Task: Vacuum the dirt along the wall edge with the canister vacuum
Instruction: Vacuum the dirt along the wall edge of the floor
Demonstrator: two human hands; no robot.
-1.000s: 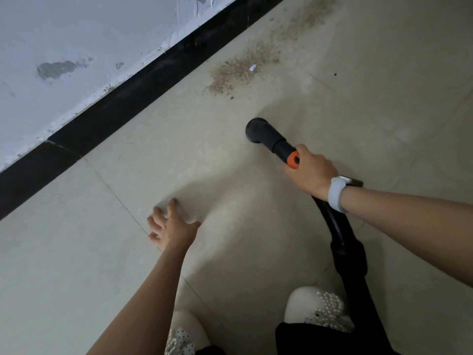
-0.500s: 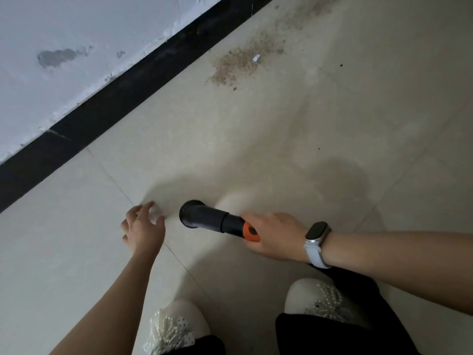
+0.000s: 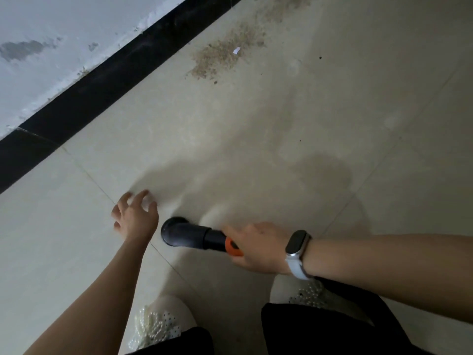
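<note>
R hand (image 3: 258,248) grips nozzle (image 3: 190,233) at its orange collar; long axis runs left, mouth just beside L hand (image 3: 135,217), which is open w/ fingers spread, holding nothing. Dirt (image 3: 225,53) lies well ahead, up-right, near baseboard (image 3: 102,80). R hand nearer. Floor (image 3: 256,139) between shows no obstruction.

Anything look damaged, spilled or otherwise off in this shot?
Yes. A patch of brown dirt with a white scrap lies spilled on the floor tiles near the black baseboard. The wall paint is chipped, with a grey bare patch.
</note>
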